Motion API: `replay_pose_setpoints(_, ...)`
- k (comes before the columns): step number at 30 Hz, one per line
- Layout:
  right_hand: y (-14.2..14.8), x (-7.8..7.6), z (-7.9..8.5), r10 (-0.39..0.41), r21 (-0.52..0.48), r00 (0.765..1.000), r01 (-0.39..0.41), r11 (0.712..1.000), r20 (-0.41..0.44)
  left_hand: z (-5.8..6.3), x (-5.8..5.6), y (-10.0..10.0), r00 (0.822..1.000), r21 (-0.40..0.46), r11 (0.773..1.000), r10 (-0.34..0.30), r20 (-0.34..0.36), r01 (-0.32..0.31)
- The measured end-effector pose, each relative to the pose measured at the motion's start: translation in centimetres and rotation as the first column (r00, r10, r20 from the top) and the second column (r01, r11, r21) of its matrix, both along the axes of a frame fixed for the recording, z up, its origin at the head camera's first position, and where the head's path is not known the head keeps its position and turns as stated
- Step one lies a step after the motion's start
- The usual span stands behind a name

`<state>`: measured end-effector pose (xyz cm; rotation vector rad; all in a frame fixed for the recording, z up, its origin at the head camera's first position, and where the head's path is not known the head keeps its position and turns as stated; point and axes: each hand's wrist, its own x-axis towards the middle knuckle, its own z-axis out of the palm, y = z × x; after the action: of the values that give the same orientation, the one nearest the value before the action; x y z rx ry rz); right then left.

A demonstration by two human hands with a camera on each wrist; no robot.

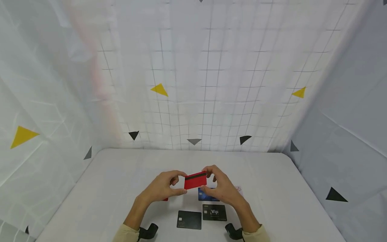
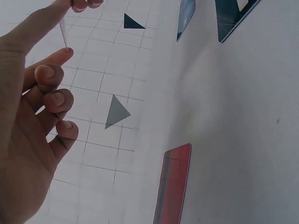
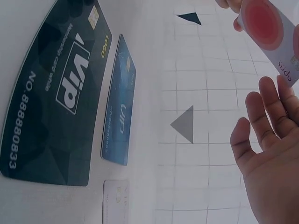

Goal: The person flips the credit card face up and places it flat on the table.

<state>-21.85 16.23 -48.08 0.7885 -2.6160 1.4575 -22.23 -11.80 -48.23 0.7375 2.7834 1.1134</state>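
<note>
A bank-style card [image 1: 195,181] is held up above the white table, its red back and dark stripe facing the head view. My left hand [image 1: 164,186] pinches its left edge between thumb and index finger. At the right edge, my right hand [image 1: 222,188] grips it by the upper and lower corners. The right wrist view shows the card's other side, pale with red circles. Beneath my right hand lies a blue card [image 1: 204,195], partly covered. Closer to me are a black Vip card [image 1: 219,212] and a dark grey VIP card [image 1: 189,222].
A red card [image 2: 175,186] lies on the table, mostly hidden behind my left hand in the head view. A whitish card [image 1: 239,189] peeks out beyond my right hand. White gridded sheeting [image 1: 187,117] stands behind the table [image 1: 121,164], with more sheeting on both sides.
</note>
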Motion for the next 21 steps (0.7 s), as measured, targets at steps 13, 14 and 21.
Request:
replay_pose_setpoints(13, -0.1, 0.4, -0.2, 0.052, -0.056, 0.999, -0.052, 0.997, -0.009, -0.2, 0.7, 0.8, 1.0, -0.029, 0.999, -0.013, -0.005, 0.013)
replay_pose_setpoints(14, -0.1, 0.4, -0.1, 0.058, -0.06, 0.998, -0.059, 0.996, -0.013, -0.3, 0.8, 0.9, 1.0, -0.035, 0.999, -0.014, -0.008, 0.014)
replay_pose_setpoints(21, -0.2, 0.4, -0.2, 0.114, -0.107, 0.993, -0.116, 0.988, -0.02, -0.2, 0.9, 1.3, 1.0, -0.07, 0.997, -0.016, -0.025, 0.014)
